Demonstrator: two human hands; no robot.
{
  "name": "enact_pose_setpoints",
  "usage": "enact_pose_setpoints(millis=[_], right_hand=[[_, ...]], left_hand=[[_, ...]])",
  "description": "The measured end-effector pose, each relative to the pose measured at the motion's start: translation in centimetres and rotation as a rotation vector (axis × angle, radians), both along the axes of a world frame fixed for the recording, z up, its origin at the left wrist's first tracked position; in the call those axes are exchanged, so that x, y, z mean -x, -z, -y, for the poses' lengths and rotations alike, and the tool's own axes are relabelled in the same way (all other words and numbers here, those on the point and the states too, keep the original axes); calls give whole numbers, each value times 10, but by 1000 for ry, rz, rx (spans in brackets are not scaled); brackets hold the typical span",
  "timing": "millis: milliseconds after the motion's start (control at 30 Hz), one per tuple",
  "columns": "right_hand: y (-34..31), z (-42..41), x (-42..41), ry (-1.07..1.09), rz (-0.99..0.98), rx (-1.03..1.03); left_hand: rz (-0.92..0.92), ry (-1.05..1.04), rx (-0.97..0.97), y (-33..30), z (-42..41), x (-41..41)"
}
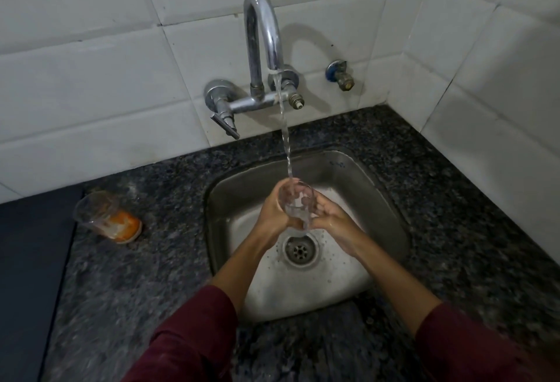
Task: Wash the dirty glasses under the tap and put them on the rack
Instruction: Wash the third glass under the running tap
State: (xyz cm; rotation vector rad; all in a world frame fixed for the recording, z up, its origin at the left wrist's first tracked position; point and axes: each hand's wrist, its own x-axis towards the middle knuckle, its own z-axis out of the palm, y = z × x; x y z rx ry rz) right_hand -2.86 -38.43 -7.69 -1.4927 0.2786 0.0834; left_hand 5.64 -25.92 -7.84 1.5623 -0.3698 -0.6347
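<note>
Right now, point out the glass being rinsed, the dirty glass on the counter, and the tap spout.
Rinsed glass (295,207): head view, on its clear wall between the hands.
Dirty glass (104,215): head view, on its orange-stained side.
Tap spout (263,14): head view, on the chrome arch.

Dim, greyish light is filling the scene, brightest over the sink basin.

The tap (262,33) is casting a soft arched shadow rightward on the wall tiles (91,78), and glare is streaking its chrome neck. The sink (378,199) floor is gleaming pale. Wide-angle bending is curving tile lines, while the tabletop (151,275) and sleeves are smearing into blur toward the lower edges.
</note>
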Motion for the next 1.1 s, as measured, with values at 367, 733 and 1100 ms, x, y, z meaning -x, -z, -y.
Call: enact_pose_setpoints(millis=[367,733,1100], right_hand=[[7,-22,-13,17,56,417],[1,-34,-23,171,39,456],[-29,-18,-12,90,24,565]], left_hand=[[112,-74,21,-19,-15,4],[-112,-65,128,-27,-32,-25],[54,-489,-89,-61,-23,-64]])
